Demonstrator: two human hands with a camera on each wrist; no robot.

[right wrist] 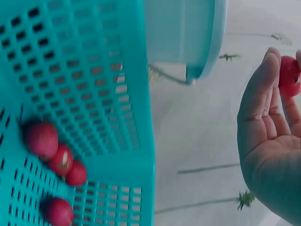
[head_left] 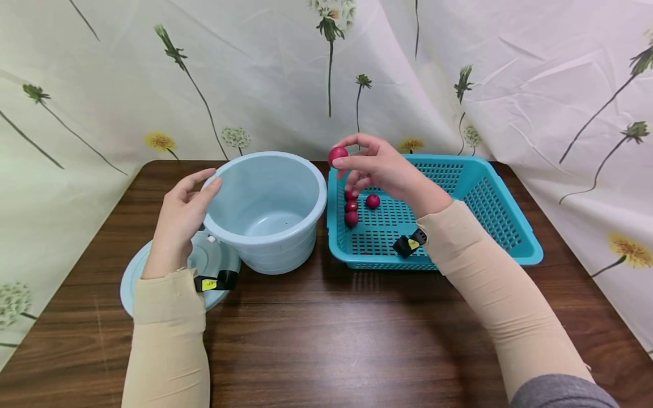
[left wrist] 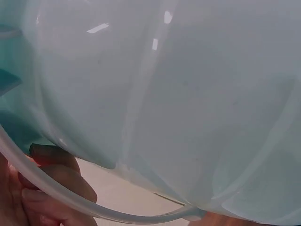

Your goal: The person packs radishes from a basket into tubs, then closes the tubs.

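Pinching one small red ball aloft, near the tub-side edge of a teal basket containing similar red balls: right hand, thumb and fingers. Left hand: thumb and fingers grasping the rim of a pale-blue tub, beside a round lid.

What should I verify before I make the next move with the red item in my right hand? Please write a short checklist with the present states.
1. Red item pinched in right grip: ok.
2. Tub uncovered: ok; lid lies to its left.
3. Red item over the tub's opening: not ok; it is to the right of it.
4. Left grip firm on the tub: cannot tell.
5. Basket upright: ok.
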